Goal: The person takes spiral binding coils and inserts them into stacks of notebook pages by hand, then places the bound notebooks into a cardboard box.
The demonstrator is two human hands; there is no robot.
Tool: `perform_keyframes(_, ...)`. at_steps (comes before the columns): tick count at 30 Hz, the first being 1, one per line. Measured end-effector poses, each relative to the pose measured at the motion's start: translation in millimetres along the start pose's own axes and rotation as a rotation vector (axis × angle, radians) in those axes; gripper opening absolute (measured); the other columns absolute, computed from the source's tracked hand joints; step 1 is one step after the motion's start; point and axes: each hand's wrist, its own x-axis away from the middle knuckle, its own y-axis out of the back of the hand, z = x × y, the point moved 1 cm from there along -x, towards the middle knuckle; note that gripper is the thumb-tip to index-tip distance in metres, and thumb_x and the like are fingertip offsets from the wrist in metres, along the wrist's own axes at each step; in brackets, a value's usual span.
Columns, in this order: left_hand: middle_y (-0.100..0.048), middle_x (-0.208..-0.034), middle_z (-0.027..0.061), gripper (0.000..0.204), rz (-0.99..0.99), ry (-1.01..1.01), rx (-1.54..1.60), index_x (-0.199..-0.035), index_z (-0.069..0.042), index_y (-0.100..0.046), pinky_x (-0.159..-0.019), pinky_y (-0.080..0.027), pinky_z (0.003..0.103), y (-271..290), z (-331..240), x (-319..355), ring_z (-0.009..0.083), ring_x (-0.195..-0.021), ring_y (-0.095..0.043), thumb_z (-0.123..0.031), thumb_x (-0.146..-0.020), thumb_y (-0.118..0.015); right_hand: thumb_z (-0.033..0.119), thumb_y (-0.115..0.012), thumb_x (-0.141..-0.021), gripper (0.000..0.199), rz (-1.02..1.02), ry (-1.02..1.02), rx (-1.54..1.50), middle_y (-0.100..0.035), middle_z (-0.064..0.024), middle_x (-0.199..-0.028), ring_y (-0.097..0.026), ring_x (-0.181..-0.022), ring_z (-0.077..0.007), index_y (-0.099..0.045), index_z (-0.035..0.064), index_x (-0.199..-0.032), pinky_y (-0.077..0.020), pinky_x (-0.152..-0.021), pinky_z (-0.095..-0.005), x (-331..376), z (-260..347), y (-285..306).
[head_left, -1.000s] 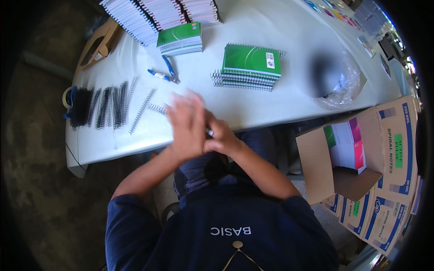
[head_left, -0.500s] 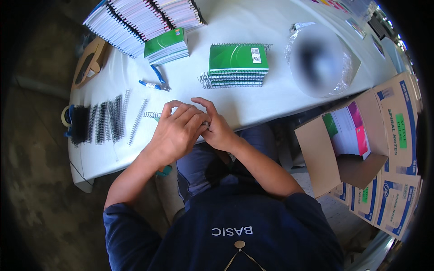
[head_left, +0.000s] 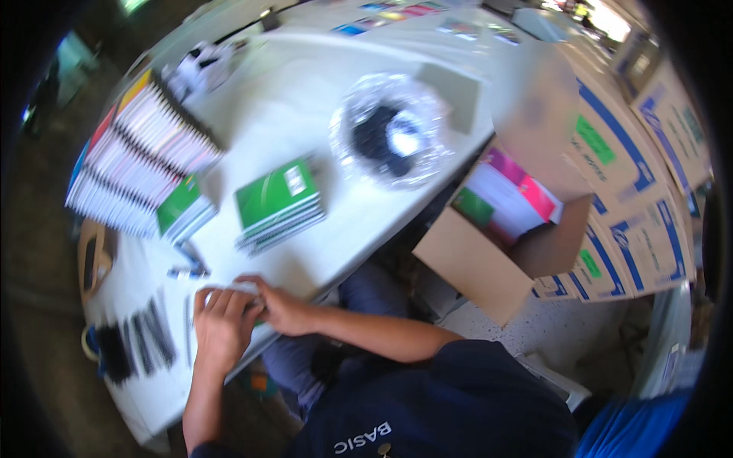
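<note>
At the near table edge my left hand (head_left: pixel 220 324) and my right hand (head_left: pixel 284 308) meet, fingers bent and closed around a small green spiral notebook (head_left: pixel 259 322). Only a sliver of its cover shows; the fingers hide the rest. Past the hands lie blue-handled pliers (head_left: pixel 188 269). Left of my left hand, loose dark spiral coils (head_left: pixel 151 336) lie in a row beside a dense black bunch of coils (head_left: pixel 114 355). Farther off sits a stack of green spiral notebooks (head_left: pixel 276 197), and left of it a smaller green stack (head_left: pixel 180 204). Motion blurs the view.
Tall rows of bound notebooks (head_left: pixel 137 164) stand at the table's far left. A clear plastic bag with black contents (head_left: pixel 385 133) is toward the back. To my right, an open carton (head_left: pixel 477 263) holds notebooks, with stacked cardboard boxes (head_left: pixel 622 179) behind it.
My view has swung to the right, so the table and hands appear farther left and lower. Both hands stay together on the notebook; its coil, visible before, is now hidden or blurred.
</note>
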Motion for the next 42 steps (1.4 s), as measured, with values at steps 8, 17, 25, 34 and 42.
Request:
perform_keyframes(8, -0.061, -0.086, 0.0069, 0.034, -0.175, 0.082, 0.053, -0.090, -0.008, -0.062, -0.076, -0.036, 0.038, 18.2, -10.2, -25.1, 0.0272, -0.083, -0.056, -0.025, -0.064, -0.077, 0.002, -0.057, -0.085, 0.060, -0.045, 0.107, -0.013, -0.057, -0.0168, -0.105, -0.059, -0.100, -0.0270, -0.025, 0.0062, -0.135, -0.0432, -0.086, -0.0357, -7.9, 48.8, 39.9)
perform_keyframes(17, -0.061, -0.095, 0.0080, 0.031, -0.512, 0.123, 0.185, -0.092, -0.009, -0.065, -0.078, -0.044, 0.037, -83.3, 45.5, -77.5, 0.0275, -0.091, -0.057, -0.023, -0.067, -0.078, 0.014, -0.049, -0.086, 0.025, -0.262, 0.131, 0.306, -0.061, -0.0146, -0.114, -0.041, -0.126, -0.0280, -0.059, 0.0016, -0.106, -0.0303, -0.104, -0.0354, -46.8, 37.2, 171.9)
perform_keyframes(25, -0.061, -0.080, 0.0068, 0.028, -0.871, 0.852, 0.865, -0.085, 0.000, -0.063, -0.069, -0.045, 0.028, -121.9, 53.0, -84.7, 0.0145, -0.074, -0.055, -0.028, -0.089, -0.062, 0.021, -0.053, -0.093, 0.033, -0.817, 0.202, 0.374, -0.060, -0.0169, -0.111, -0.057, -0.104, -0.0270, -0.056, -0.0007, -0.117, -0.0433, -0.090, -0.0342, -46.5, -0.9, 113.7)
perform_keyframes(34, -0.056, -0.078, 0.0066, 0.021, -1.080, 0.627, 0.666, -0.090, 0.001, -0.058, -0.069, -0.042, 0.026, -102.8, 76.3, -73.9, 0.0140, -0.073, -0.052, -0.015, -0.094, -0.046, 0.012, -0.067, -0.082, 0.024, -0.919, 0.224, 0.462, -0.054, -0.0128, -0.103, -0.053, -0.094, -0.0261, -0.056, 0.0026, -0.101, -0.0442, -0.080, -0.0339, -46.1, 2.4, 118.5)
perform_keyframes(42, -0.066, -0.097, 0.0106, 0.022, -0.300, 0.602, -0.184, -0.103, -0.009, -0.062, -0.087, -0.042, 0.042, -42.0, 177.0, -31.0, 0.0317, -0.086, -0.062, -0.006, -0.084, -0.050, 0.018, -0.060, -0.083, 0.043, -0.848, 0.514, 0.758, -0.046, -0.0176, -0.123, -0.039, -0.114, -0.0318, -0.045, 0.0002, -0.119, -0.0273, -0.098, -0.0426, -32.8, 23.3, 102.1)
